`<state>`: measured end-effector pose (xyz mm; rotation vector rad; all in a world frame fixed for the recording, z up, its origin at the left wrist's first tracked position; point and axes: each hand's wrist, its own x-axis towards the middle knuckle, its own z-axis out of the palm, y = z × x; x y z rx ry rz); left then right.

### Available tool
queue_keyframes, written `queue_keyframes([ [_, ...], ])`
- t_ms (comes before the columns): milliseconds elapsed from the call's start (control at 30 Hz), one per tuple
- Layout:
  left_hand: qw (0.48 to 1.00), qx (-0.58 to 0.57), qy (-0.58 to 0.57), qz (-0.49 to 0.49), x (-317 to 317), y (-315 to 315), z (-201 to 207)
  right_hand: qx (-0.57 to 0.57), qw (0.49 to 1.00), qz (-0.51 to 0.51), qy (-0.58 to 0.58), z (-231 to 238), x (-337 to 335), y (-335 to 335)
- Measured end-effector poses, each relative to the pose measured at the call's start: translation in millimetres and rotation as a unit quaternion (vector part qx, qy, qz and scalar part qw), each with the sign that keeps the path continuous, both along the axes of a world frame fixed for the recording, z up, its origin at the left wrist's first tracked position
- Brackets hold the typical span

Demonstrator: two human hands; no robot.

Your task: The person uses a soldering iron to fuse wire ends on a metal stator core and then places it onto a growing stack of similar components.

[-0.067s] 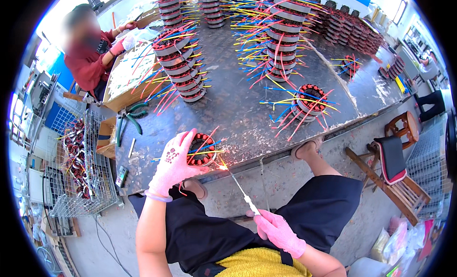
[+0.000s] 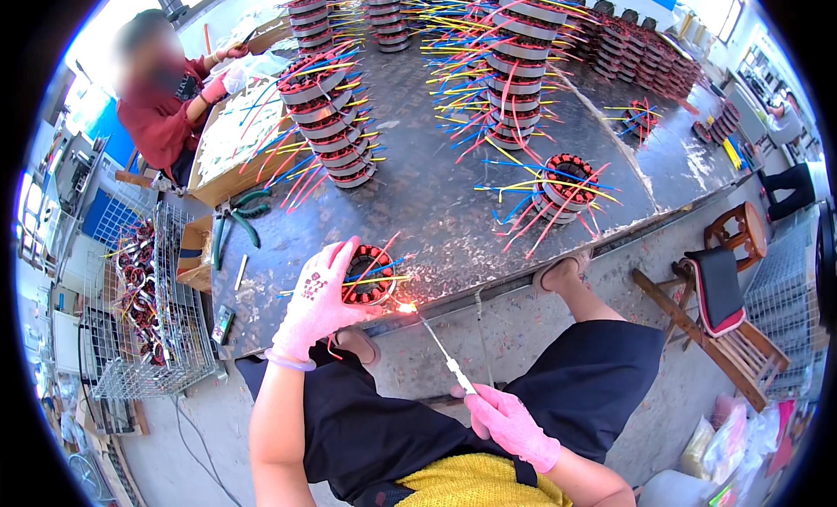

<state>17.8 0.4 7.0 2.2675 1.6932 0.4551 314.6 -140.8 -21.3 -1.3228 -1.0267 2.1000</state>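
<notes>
My left hand (image 2: 316, 299), in a pink glove, is closed round the left side of a stator (image 2: 390, 285), a ring with red windings. Blue, yellow and red wires lie across its opening. It sits at the table's near edge, partly hidden by my fingers. In my right hand (image 2: 506, 420), also gloved in pink, is a thin torch (image 2: 446, 353) with a white grip and a slim metal tube. Its tip burns with a bright orange flame (image 2: 406, 307) just beside the stator's near right rim, among the wire ends.
Tall stacks of wired stators (image 2: 516, 88) stand on the dark table (image 2: 418, 184), with a single stator (image 2: 567, 186) nearer. Green-handled pliers (image 2: 235, 219) lie at left by a cardboard box (image 2: 235, 186). Across the corner a person (image 2: 166, 106) works. A wire basket (image 2: 153, 367) stands at left.
The flame at the torch tip has grown brighter and sits slightly lower, at the stator's rim. Both hands stay almost in the same place.
</notes>
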Motion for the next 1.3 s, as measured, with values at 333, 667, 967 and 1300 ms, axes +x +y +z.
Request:
queue_keyframes([
  [333,1.000,0.008,0.000,-0.008,-1.7,1.9,-3.9,0.009,1.000,0.005,-0.007,-0.4,-0.5,1.1],
  [667,1.000,0.000,0.007,-0.010,-1.3,2.1,-2.4,0.029,1.000,0.002,-0.008,-2.5,-0.9,1.0],
  [967,1.000,0.008,-0.002,-0.007,0.3,1.7,-2.3,0.008,1.000,0.002,-0.009,-2.6,-0.4,0.4],
  [1300,1.000,0.009,0.003,-0.011,-0.4,2.1,-2.7,0.000,1.000,-0.012,0.011,0.6,-1.6,-0.1],
])
